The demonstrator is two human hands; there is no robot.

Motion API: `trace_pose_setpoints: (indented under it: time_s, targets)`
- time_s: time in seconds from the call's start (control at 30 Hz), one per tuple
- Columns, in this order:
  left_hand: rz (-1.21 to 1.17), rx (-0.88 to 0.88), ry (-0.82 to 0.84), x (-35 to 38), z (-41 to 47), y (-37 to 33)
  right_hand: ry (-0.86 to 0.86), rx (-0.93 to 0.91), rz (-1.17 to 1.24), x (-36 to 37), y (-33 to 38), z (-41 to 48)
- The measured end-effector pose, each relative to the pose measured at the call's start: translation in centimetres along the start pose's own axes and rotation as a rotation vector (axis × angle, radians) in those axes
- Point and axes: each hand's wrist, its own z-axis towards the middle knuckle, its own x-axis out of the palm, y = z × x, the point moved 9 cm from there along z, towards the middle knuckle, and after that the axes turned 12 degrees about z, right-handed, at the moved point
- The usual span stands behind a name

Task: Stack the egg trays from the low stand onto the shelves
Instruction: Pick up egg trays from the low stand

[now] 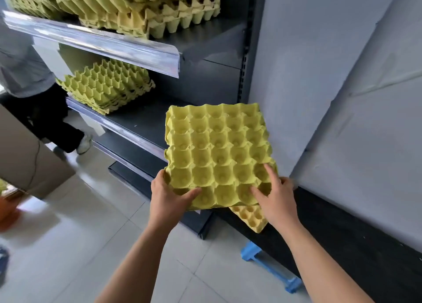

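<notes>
Both hands carried a yellow pulp egg tray in the air in front of the dark metal shelving unit, level with its lower shelves; the left hand clasped the tray's near left corner, thumb laid in a cup and fingers curled round the edge, while the right hand gripped the near right corner, two fingers pressed into the cups. This looked like the carrying step, the tray lifted and not yet shelved. Below the held tray, a second yellow tray showed one corner, seemingly resting on the low blue stand. On the shelving unit, one short stack of trays sat at the left of the middle shelf, and at least two taller stacks crowded the shelf above. The next move probably called for swinging the tray left and lowering it squarely, cups aligned, onto the short stack or the bare shelf beside it. A second person stood left of the unit.
</notes>
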Motion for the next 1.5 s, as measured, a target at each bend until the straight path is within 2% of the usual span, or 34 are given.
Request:
trace_pose_setpoints:
  time_s: [0.2, 0.57, 0.9, 1.07, 1.27, 1.5]
  targets:
    - [0.025, 0.015, -0.016, -5.1, 7.0, 2.5, 0.007, 0.078, -0.057, 7.2, 3.5, 3.0]
    - [-0.042, -0.028, 0.036, -5.7, 20.5, 4.8, -0.013, 0.146, -0.086, 15.8, 5.0, 12.2]
    - [0.033, 0.006, 0.22, -5.4, 30.5, 5.8, -0.088, 0.276, -0.17, 21.1, 6.0, 16.4]
    - [0.102, 0.006, 0.404, -5.3, 34.1, 6.7, -0.151, 0.364, -0.197, 23.9, 6.5, 16.6]
    - [0.259, 0.144, 0.552, -4.8, 38.4, 5.8, -0.253, 0.47, -0.18, 27.0, 7.6, 16.4]
    - [0.398, 0.217, 0.617, -3.4, 41.6, 8.2, -0.259, 0.509, -0.222, 28.8, 8.3, 16.4]
